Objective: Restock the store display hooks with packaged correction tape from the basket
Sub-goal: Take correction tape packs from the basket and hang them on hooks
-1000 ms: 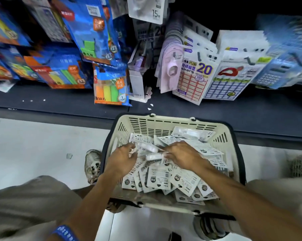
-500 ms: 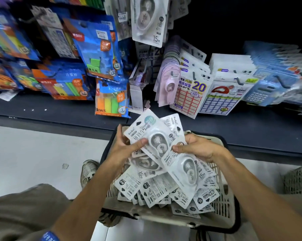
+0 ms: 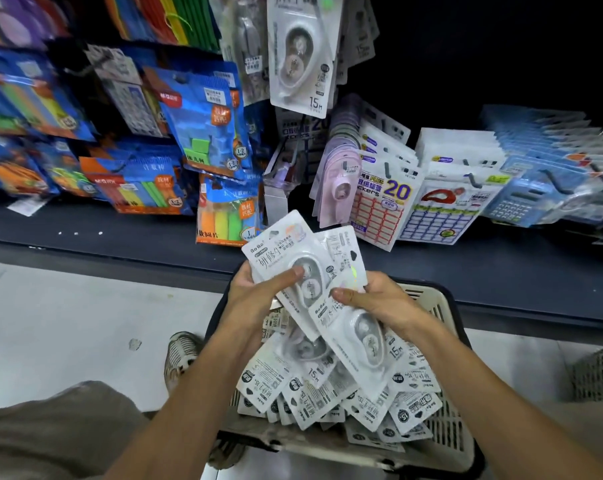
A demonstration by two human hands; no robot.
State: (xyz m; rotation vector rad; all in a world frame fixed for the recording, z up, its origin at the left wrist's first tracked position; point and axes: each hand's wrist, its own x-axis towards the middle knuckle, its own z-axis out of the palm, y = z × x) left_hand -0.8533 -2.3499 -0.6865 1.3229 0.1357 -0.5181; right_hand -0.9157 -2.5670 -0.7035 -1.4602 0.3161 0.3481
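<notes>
Several packs of correction tape are fanned between my two hands above the basket [image 3: 442, 308], which sits on the floor below the display and is heaped with more of the same. My left hand [image 3: 255, 299] pinches the front pack [image 3: 282, 258] with the thumb pressed on its clear blister; my right hand [image 3: 379, 303] clamps a second pack [image 3: 359, 337] that hangs down toward the heap. I judge these cards to be light and fairly stiff, with glossy faces that slide over each other, so a loose fan could slip apart. The blister is the bulky part; I reckon the flat card edges below the hang hole are the place to grip, leaving the hole free. One matching pack [image 3: 302, 53] already hangs on the display above, well apart from my hands.
</notes>
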